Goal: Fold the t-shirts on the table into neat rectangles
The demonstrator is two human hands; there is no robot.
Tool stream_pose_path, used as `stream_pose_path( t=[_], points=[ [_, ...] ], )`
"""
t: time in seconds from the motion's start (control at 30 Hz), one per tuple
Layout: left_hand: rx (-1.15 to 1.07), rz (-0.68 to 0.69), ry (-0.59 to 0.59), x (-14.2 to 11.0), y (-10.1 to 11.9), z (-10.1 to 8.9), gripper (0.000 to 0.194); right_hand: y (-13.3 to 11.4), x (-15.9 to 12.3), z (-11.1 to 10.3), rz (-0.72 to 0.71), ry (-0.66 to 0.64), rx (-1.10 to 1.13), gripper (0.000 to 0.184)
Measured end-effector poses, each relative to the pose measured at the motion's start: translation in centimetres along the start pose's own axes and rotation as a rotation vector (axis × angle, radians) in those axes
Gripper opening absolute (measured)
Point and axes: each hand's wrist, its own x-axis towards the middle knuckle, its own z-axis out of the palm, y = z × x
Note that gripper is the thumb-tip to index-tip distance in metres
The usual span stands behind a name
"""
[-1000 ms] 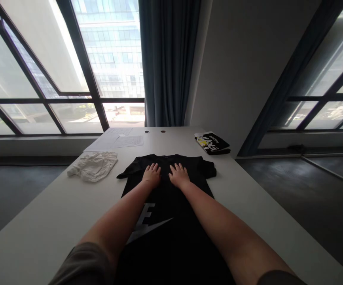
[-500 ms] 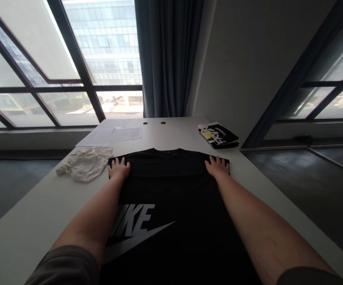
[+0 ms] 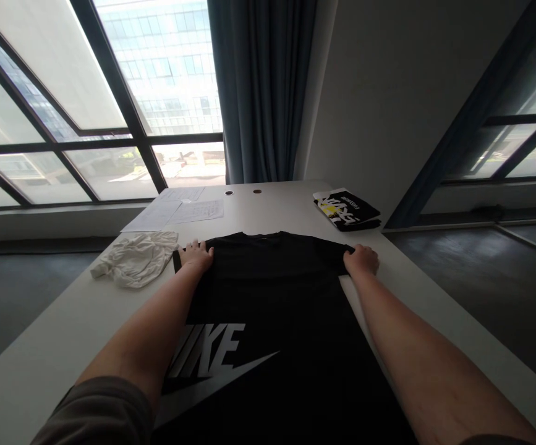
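A black T-shirt [image 3: 268, 296] with a grey NIKE print lies spread out on the white table, its collar toward the far side. My left hand [image 3: 196, 254] rests flat on the shirt's left sleeve near the shoulder, fingers apart. At the outer end of the right sleeve, my right hand [image 3: 361, 259] has its fingers curled, with the thumb side against the hem, and grips the sleeve there. My left forearm covers part of the print.
A crumpled white cloth [image 3: 138, 259] lies left of the shirt. Paper sheets [image 3: 170, 207] are at the table's far left. A folded black printed garment [image 3: 347, 210] sits at the far right. Two round holes are near the table's [image 3: 281, 210] back edge, before a blue curtain [image 3: 263, 93].
My right hand has shifted outward from lying flat on the right sleeve to its end, where its fingers are now curled. My left hand has moved slightly inward, still flat.
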Motion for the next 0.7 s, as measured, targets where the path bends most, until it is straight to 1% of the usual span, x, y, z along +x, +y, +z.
stream_pose_path(
  t=[0.07, 0.1, 0.13, 0.23, 0.3, 0.37, 0.43, 0.5, 0.6, 0.63, 0.67, 0.7],
  points=[
    [-0.047, 0.181, 0.004, -0.1, 1.4, 0.4, 0.07, 0.1, 0.1, -0.4, -0.013, 0.029, 0.164, 0.039],
    [-0.071, 0.245, -0.008, -0.3, 2.1, 0.8, 0.069, 0.3, 0.1, -0.7, 0.004, 0.051, 0.247, 0.04],
    [-0.092, 0.272, -0.025, -0.4, 2.6, 1.1, 0.068, 0.5, 0.0, -1.0, 0.026, 0.072, 0.325, 0.042],
    [-0.107, 0.2, -0.041, -0.6, 3.4, 2.0, 0.069, 1.1, -0.8, -2.1, 0.042, 0.102, 0.497, 0.058],
    [-0.102, 0.164, -0.049, -0.6, 3.4, 2.1, 0.07, 1.4, -1.6, -2.6, -0.02, 0.062, 0.547, 0.07],
    [-0.094, 0.166, -0.059, -0.5, 3.4, 2.0, 0.07, 1.3, -2.1, -2.7, -0.131, -0.003, 0.517, 0.072],
    [-0.089, 0.167, -0.06, -0.6, 3.4, 1.8, 0.07, 1.0, -2.3, -2.7, -0.206, -0.036, 0.442, 0.064],
    [-0.088, 0.161, -0.054, -0.7, 3.5, 1.6, 0.07, 0.8, -2.1, -2.8, -0.176, -0.043, 0.357, 0.056],
    [-0.094, 0.152, -0.049, -0.8, 3.6, 1.5, 0.069, 0.8, -1.4, -3.6, -0.035, -0.107, 0.2, 0.05],
    [-0.099, 0.15, -0.047, -0.8, 3.6, 1.5, 0.069, 0.8, -1.3, -3.9, -0.013, -0.125, 0.131, 0.047],
    [-0.102, 0.15, -0.044, -0.9, 3.6, 1.5, 0.069, 0.7, -1.3, -4.3, -0.018, -0.119, 0.067, 0.045],
    [-0.105, 0.152, -0.041, -0.9, 3.7, 1.5, 0.069, 0.5, -1.4, -4.5, -0.053, -0.092, 0.015, 0.043]
  ],
)
